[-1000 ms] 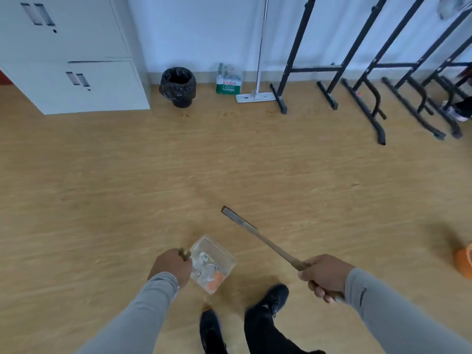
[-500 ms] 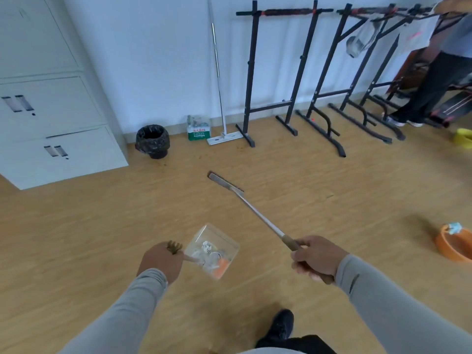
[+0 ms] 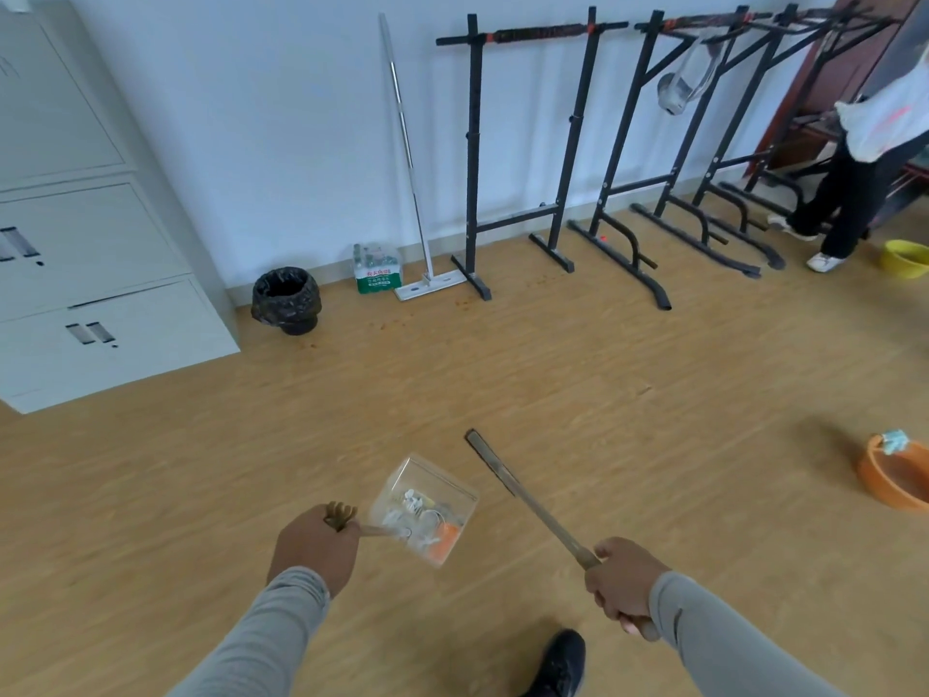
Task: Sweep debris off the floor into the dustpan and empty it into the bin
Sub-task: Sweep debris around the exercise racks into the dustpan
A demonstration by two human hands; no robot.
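**A:** What is in your left hand (image 3: 315,545)?

**B:** Your fingers are curled tight round the brown handle of the dustpan (image 3: 423,508). The end of the handle sticks up above your fist. The clear pan pokes out from your hand, away from you and to the right, up off the floor (image 3: 578,374).

**A:** What is in the pan?

**B:** You have white bits and one orange bit (image 3: 445,538) in it. They sit at the low side, near your hand. The open mouth is the far end.

**A:** And your right hand (image 3: 622,583)?

**B:** Your fingers are wrapped shut round the brush (image 3: 523,495). The brown grip comes out under your fist, near your sleeve. The long thin stick runs from your hand up and to the left, away from you. Its flat dark tip is the far end, just beside the pan's far corner. I cannot tell if the tip touches the floor.

**A:** Where is the bin (image 3: 286,300)?

**B:** It is far in front of you, by the wall. It has a black bag in it. It stands right beside the corner of the white cabinet (image 3: 90,314). A pack of bottles (image 3: 378,268) and a mop (image 3: 417,193) are to its right.

**A:** What is near your feet?

**B:** Your black shoe (image 3: 560,664) is at the bottom edge of the view. An orange bowl (image 3: 892,477) sits on the floor well off to your right.
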